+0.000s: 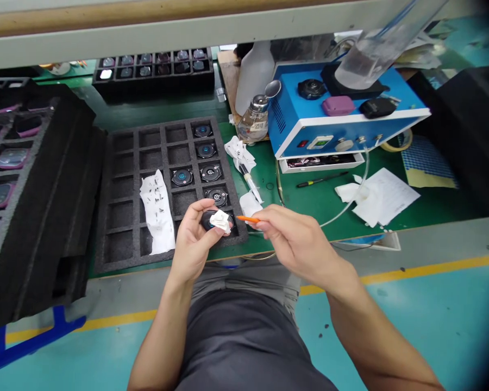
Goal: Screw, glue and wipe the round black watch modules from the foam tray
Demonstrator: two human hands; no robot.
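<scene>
My left hand (196,239) holds a round black watch-like part (207,220) over the front right corner of a dark foam tray (120,234). A crumpled white tissue (221,221) lies on that part under my left thumb. In my right hand (295,239) is a thin orange stick (248,219), its tip pointing left, close to the tissue and apart from it. Several similar round parts (216,196) sit in the tray's right-hand compartments. Across the tray rests a white paper strip (158,217) with small dark bits on it.
A blue machine (338,122) stands at the back right, beside a glass bottle (252,122) and a white bottle (255,76). Stacked foam trays (41,201) rise at the left. Tissues (369,203), a pen (315,181) and tubing lie on the green table.
</scene>
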